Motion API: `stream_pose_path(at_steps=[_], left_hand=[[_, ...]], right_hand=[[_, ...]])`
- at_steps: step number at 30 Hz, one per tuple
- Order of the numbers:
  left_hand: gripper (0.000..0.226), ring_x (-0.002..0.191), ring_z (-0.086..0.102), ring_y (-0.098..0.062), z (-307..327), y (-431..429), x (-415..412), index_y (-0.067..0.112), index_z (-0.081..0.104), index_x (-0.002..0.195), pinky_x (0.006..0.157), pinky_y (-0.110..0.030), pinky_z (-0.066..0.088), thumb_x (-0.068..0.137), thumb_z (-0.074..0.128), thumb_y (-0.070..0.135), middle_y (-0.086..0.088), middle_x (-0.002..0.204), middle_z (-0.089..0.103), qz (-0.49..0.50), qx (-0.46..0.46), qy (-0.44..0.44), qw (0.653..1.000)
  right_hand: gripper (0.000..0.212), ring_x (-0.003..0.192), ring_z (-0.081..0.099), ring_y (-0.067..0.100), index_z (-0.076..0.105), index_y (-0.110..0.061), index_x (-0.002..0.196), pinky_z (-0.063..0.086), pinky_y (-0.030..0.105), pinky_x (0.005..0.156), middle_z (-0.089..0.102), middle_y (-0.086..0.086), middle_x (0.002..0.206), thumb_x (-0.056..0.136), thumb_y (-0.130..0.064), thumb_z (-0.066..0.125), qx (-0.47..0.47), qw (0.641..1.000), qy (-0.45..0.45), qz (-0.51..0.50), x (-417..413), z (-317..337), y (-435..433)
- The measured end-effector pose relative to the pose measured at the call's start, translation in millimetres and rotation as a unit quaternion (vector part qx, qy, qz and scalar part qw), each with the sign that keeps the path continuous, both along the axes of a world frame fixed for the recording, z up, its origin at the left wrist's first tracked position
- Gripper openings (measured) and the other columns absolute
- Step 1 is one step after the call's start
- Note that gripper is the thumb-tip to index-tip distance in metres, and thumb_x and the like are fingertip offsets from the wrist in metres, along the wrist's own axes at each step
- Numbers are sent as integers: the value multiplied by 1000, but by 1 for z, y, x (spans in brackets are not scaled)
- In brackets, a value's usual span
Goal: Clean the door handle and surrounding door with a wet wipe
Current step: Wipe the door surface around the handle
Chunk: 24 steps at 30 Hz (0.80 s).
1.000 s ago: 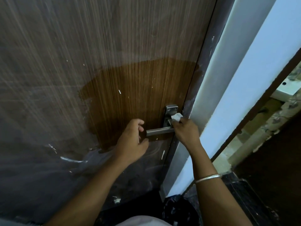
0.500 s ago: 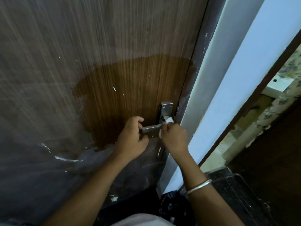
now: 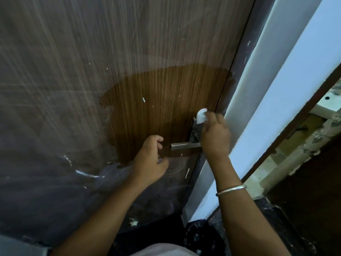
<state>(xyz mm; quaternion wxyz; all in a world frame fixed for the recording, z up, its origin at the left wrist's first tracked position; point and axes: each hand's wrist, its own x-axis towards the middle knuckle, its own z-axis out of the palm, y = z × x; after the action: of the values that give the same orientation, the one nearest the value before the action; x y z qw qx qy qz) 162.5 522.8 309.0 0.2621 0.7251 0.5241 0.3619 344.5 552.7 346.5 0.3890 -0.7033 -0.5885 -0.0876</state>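
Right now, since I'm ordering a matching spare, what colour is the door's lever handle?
Silver-grey: the brushed-metal lever handle shows best in the head view.

You had one camera only, worn on your head. It looked forward and steeply down at the door (image 3: 92, 89), so near that the wood filled the left and middle of the frame. The handle (image 3: 184, 145) sat a little right of centre. The wide lens also took in the wall (image 3: 295, 80) along the right and a strip of floor (image 3: 273, 224) at the bottom.
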Motion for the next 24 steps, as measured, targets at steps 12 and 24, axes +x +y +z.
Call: stream_pose_path(at_steps=[12, 24], left_hand=[[57, 69, 52, -6, -1, 0, 6, 19, 40, 127, 57, -15, 40, 78, 67, 11, 4, 109, 48, 2, -15, 11, 1000], [59, 71, 54, -7, 2, -3, 13, 19, 38, 129, 59, -20, 47, 78, 67, 12, 6, 111, 46, 21, -6, 31, 999]], right_hand=[[26, 77, 56, 35, 68, -2, 97, 48, 33, 61, 66, 18, 93, 72, -4, 73, 50, 973, -218, 53, 0, -13, 4], [19, 97, 45, 33, 72, -18, 92, 44, 39, 75, 50, 15, 113, 84, -30, 61, -118, 966, -230, -21, -22, -6, -11]])
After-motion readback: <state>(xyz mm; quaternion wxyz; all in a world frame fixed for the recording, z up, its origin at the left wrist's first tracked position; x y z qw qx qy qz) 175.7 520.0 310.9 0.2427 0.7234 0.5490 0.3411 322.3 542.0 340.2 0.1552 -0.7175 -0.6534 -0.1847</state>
